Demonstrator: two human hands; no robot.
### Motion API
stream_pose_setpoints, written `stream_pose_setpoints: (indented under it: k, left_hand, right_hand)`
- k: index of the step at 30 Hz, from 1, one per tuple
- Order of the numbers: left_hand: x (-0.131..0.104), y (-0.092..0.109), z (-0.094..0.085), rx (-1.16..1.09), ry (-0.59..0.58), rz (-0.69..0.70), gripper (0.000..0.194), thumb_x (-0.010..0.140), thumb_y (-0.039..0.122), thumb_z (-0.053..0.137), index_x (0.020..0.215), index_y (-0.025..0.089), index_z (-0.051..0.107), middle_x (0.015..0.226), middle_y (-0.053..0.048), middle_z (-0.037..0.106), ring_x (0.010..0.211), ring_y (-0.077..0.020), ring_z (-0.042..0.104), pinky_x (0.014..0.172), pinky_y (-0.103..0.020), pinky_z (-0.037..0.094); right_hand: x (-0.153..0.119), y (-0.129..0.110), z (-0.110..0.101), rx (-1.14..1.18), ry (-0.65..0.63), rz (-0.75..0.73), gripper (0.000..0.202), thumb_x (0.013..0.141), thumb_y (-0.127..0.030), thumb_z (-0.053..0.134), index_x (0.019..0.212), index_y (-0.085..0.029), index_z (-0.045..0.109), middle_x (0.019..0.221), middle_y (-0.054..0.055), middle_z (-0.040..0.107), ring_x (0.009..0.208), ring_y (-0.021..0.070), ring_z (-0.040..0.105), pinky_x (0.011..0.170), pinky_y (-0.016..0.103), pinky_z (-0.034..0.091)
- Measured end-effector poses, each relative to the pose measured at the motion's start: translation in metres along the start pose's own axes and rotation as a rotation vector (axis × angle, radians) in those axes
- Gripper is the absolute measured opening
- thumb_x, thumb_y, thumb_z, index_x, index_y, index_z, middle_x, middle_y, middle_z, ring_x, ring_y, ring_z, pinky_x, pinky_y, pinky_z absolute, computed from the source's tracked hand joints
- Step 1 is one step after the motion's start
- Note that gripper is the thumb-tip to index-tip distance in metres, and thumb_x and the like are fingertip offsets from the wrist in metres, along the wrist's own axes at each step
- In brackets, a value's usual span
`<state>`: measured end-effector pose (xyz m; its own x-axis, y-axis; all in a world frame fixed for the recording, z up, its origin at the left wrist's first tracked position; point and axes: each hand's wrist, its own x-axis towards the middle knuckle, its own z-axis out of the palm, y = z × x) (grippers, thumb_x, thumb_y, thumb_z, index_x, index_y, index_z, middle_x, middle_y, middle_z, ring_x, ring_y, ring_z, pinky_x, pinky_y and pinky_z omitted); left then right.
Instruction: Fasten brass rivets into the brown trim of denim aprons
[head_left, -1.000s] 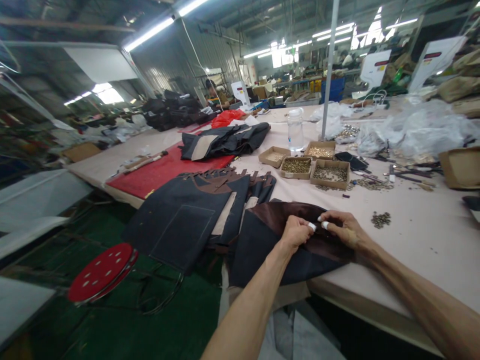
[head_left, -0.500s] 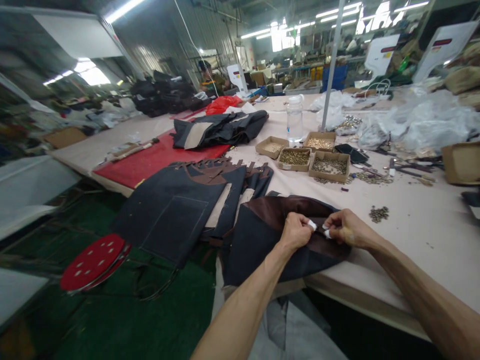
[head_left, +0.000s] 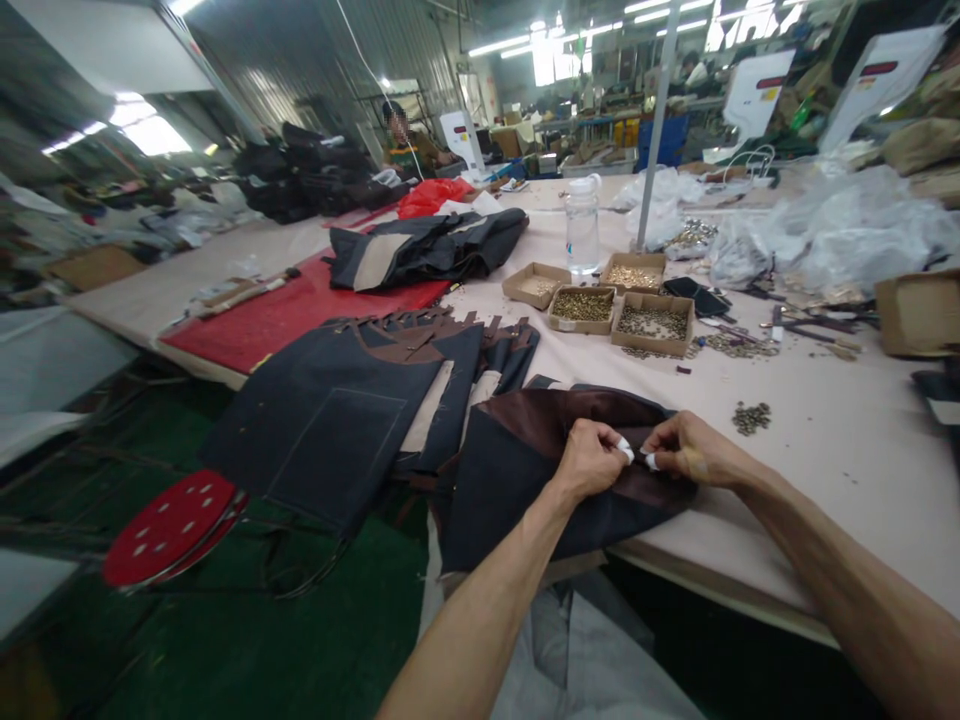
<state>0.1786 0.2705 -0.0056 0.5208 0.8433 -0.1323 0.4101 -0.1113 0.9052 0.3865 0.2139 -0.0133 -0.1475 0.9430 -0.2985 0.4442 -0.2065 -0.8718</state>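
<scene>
- We have the pale table [head_left: 862,440] running from the right edge of the frame towards the upper left.
- Spread left of centre, we see overlapping dark panels [head_left: 322,430] with brown upper edges, the front one hanging over the table's edge.
- Our dark cloth piece [head_left: 495,500] lies right of centre, low in the frame, at the table's near edge, its brown lining [head_left: 532,415] turned up.
- In the lower left stands a red stool [head_left: 169,530].
- Above centre right, we find cardboard boxes [head_left: 652,347] of small metal parts.
- Our left hand [head_left: 589,460] has thumb and finger pinched together on the cloth piece, over its brown lining.
- Our right hand [head_left: 690,450] pinches the same piece just beside it; the bit between the fingertips is too small to tell. We judge this to be close fingertip work on the lining, where the next move calls for a firm pinch and steady cloth.
- A small heap of metal bits [head_left: 751,418] sits right of the right hand.
- Smallest, white wraps [head_left: 625,448] cover some fingertips.
</scene>
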Motion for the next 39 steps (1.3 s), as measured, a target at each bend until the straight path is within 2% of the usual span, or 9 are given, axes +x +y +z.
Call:
stream_pose_setpoints:
  k: [3,11,17,23,27,31,35,39]
  left_hand:
    - [0.002,0.000,0.003,0.037,0.076,-0.046,0.018,0.065,0.015,0.069,0.080,0.010,0.078,0.067,-0.004,0.070,0.058,-0.0117,0.058,0.053,-0.021,0.040]
    - [0.000,0.001,0.014,0.033,0.141,-0.154,0.013,0.063,0.016,0.070,0.074,0.012,0.076,0.067,-0.004,0.070,0.056,-0.0125,0.058,0.049,-0.022,0.037]
    - [-0.004,-0.001,0.020,0.093,0.160,-0.031,0.012,0.068,0.018,0.068,0.076,0.013,0.074,0.068,-0.005,0.070,0.059,-0.0131,0.061,0.055,-0.022,0.042]
    - [-0.002,-0.006,0.021,0.073,0.159,-0.071,0.013,0.069,0.019,0.068,0.079,0.013,0.073,0.069,-0.005,0.071,0.059,-0.0137,0.061,0.053,-0.022,0.042]
    - [-0.005,-0.007,0.024,0.089,0.200,-0.023,0.010,0.070,0.020,0.065,0.077,0.014,0.071,0.064,-0.003,0.068,0.056,-0.0127,0.059,0.052,-0.022,0.040]
    - [-0.010,-0.005,0.025,0.105,0.181,0.035,0.011,0.073,0.018,0.061,0.078,0.014,0.069,0.064,-0.003,0.067,0.054,-0.0130,0.059,0.052,-0.022,0.040]
    - [-0.012,-0.006,0.025,0.113,0.175,0.068,0.011,0.074,0.018,0.060,0.079,0.014,0.069,0.065,-0.004,0.067,0.055,-0.0136,0.059,0.054,-0.023,0.042]
    - [-0.009,-0.007,0.024,0.078,0.207,0.029,0.010,0.073,0.019,0.063,0.079,0.014,0.068,0.066,-0.003,0.067,0.057,-0.0127,0.059,0.055,-0.022,0.041]
  right_hand:
    - [-0.003,-0.006,-0.003,0.000,-0.040,-0.001,0.022,0.067,-0.021,0.060,0.081,-0.013,0.074,0.061,0.000,0.063,0.050,0.0102,0.047,0.046,0.022,0.031]
    - [-0.011,-0.019,-0.006,-0.101,-0.047,0.051,0.019,0.061,-0.020,0.057,0.072,-0.012,0.070,0.054,-0.001,0.055,0.049,0.0105,0.044,0.044,0.023,0.029]
    - [-0.012,-0.019,-0.009,-0.135,-0.085,0.044,0.018,0.058,-0.020,0.057,0.070,-0.013,0.069,0.056,-0.002,0.054,0.052,0.0103,0.042,0.045,0.022,0.028]
    - [-0.010,-0.018,-0.013,-0.115,-0.126,0.028,0.016,0.058,-0.021,0.057,0.068,-0.013,0.067,0.056,-0.002,0.054,0.054,0.0107,0.041,0.047,0.023,0.026]
    - [-0.011,-0.021,-0.014,-0.088,-0.145,-0.013,0.014,0.057,-0.020,0.057,0.065,-0.013,0.066,0.055,-0.002,0.053,0.054,0.0107,0.040,0.048,0.024,0.025]
    - [-0.013,-0.026,-0.013,-0.048,-0.203,-0.030,0.012,0.059,-0.022,0.056,0.063,-0.014,0.065,0.053,-0.003,0.051,0.051,0.0100,0.036,0.047,0.026,0.022]
    - [-0.013,-0.026,-0.009,-0.039,-0.160,-0.028,0.015,0.062,-0.024,0.057,0.067,-0.014,0.067,0.056,-0.002,0.055,0.052,0.0103,0.038,0.048,0.025,0.023]
    - [-0.012,-0.023,-0.005,-0.004,-0.115,-0.018,0.015,0.063,-0.025,0.058,0.068,-0.014,0.066,0.056,-0.001,0.055,0.053,0.0105,0.040,0.049,0.024,0.026]
